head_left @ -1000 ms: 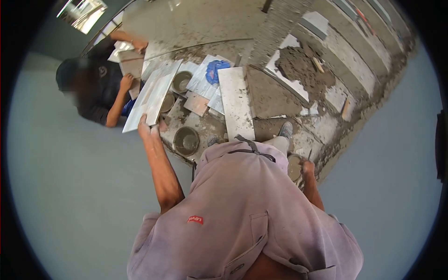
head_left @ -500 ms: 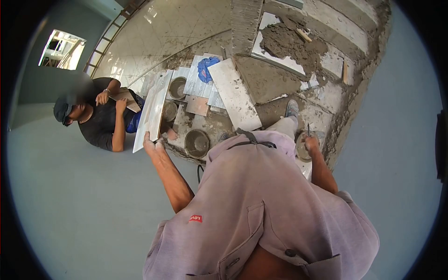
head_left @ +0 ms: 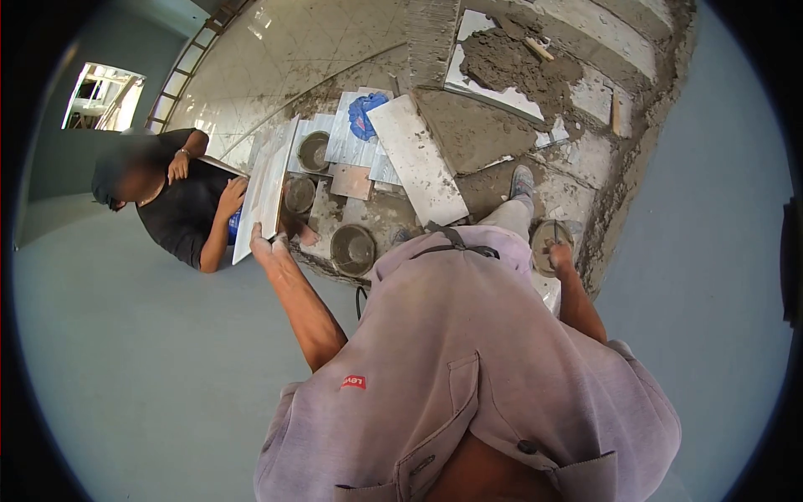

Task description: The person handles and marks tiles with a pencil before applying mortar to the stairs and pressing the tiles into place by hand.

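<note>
My left hand (head_left: 269, 244) grips the lower end of a long white tile (head_left: 266, 184), which is tilted on its edge. On the other side, my right hand (head_left: 559, 256) is closed around a thin dark tool (head_left: 555, 226) over a round container of grey mix (head_left: 544, 248). What the tool's lower part looks like is hidden. A round bucket (head_left: 352, 251) stands between my left hand and my body. Farther forward, a long white board (head_left: 418, 159) spotted with mortar lies at a slant.
Another person (head_left: 171, 192) in black is at the left, beside the tile. Two more buckets, one of them a black bucket (head_left: 315, 152), stand near stacked tiles and a blue bag (head_left: 366, 115). A mortar heap (head_left: 523, 71) lies on a white board ahead, beside steps (head_left: 615, 42).
The view has shifted slightly. The long tile now covers more of the other person's arm and the board they held. My right hand has moved a little within the container's area.
</note>
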Tool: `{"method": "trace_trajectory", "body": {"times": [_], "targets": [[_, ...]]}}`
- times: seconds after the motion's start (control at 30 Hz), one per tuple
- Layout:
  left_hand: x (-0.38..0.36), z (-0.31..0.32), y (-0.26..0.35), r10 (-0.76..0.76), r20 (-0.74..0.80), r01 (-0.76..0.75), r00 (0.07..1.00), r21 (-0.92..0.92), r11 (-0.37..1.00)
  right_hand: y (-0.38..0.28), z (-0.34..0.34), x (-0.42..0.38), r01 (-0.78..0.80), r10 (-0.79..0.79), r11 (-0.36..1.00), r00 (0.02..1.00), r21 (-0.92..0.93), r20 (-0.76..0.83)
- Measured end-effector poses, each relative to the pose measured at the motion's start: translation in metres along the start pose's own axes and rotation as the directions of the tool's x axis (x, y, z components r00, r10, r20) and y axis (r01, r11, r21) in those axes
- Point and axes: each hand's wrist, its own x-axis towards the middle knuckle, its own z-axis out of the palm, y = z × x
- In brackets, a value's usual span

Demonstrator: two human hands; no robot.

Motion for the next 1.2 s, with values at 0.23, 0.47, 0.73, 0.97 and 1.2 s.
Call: {"method": "trace_trajectory", "body": {"times": [0.23, 0.47, 0.73, 0.97, 1.2], "targets": [[0.014, -0.011, -0.004, -0.013, 0.047, 0.014, 0.999, -0.017, 1.000, -0.005, -0.005, -0.003, -0.094, 0.095, 0.995, 0.994, -0.019, 0.061], [-0.012, 0.005, -0.009, 0.050, -0.002, -0.050, 0.999, 0.011, 0.999, -0.001, -0.005, -0.005, -0.066, 0.064, 0.997, 0.996, 0.038, 0.061], [-0.005, 0.010, -0.009, 0.008, 0.031, -0.006, 1.000, -0.061, 0.998, -0.007, -0.017, -0.017, -0.046, 0.046, 0.999, 0.998, -0.007, 0.042], [0.014, -0.007, -0.022, 0.158, -0.034, -0.159, 0.987, -0.010, 0.987, -0.008, -0.019, -0.019, -0.047, 0.045, 0.997, 0.998, 0.055, 0.033], [-0.022, -0.022, -0.035, 0.109, 0.029, -0.111, 0.994, 0.055, 0.992, -0.038, -0.027, 0.002, 0.032, -0.032, 0.999, 0.999, -0.032, -0.011]]}}
